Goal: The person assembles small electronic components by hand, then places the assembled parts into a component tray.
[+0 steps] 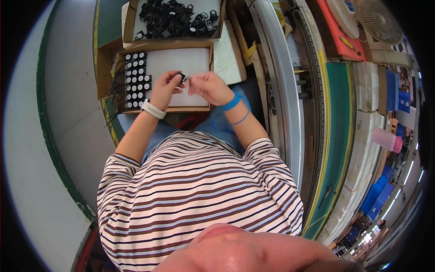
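Currently at L in open cardbd box [195, 109]: rows of sm. blk parts [134, 79] w/ wht round faces, cables [118, 84] out over L edge. Next, L hand [165, 89], pinched on sm. blk piece [182, 77] over wht sheet [181, 59]. Then R hand [210, 87] just beside piece, blurred, can't tell if gripping. Farther R, grey metal rail [284, 68].

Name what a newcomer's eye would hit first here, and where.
Probably the striped shirt, filling the lower middle. Above it, the left hand pinches a small black part over a cardboard box, the right hand blurred close by. Rows of black pieces with round white faces line that box's left side, and a dark heap lies in a second box at the top edge.
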The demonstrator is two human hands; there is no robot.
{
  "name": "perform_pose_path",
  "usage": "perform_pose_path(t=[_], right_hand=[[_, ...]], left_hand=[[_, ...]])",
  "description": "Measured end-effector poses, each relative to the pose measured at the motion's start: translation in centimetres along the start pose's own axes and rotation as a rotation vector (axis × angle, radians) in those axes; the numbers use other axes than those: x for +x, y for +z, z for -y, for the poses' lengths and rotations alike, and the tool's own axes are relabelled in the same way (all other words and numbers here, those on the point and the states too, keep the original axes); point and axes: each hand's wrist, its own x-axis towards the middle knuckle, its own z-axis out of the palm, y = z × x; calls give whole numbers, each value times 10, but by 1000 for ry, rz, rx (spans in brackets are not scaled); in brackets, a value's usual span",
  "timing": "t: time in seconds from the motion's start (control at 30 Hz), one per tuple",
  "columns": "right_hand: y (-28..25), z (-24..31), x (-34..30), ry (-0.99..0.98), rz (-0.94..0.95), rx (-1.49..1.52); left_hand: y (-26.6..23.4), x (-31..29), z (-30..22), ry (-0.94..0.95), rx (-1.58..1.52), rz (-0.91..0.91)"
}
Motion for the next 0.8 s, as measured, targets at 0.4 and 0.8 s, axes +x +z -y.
perform_pose_path(t=[0.4, 0.8], right_hand=[[-7, -13, 17, -756, -295, -1703], [-20, -14, 2, 290, -71, -144]], left_hand=[[-4, 1, -3, -149, -338, -41], [-1, -7, -5, -25, 175, 193]])
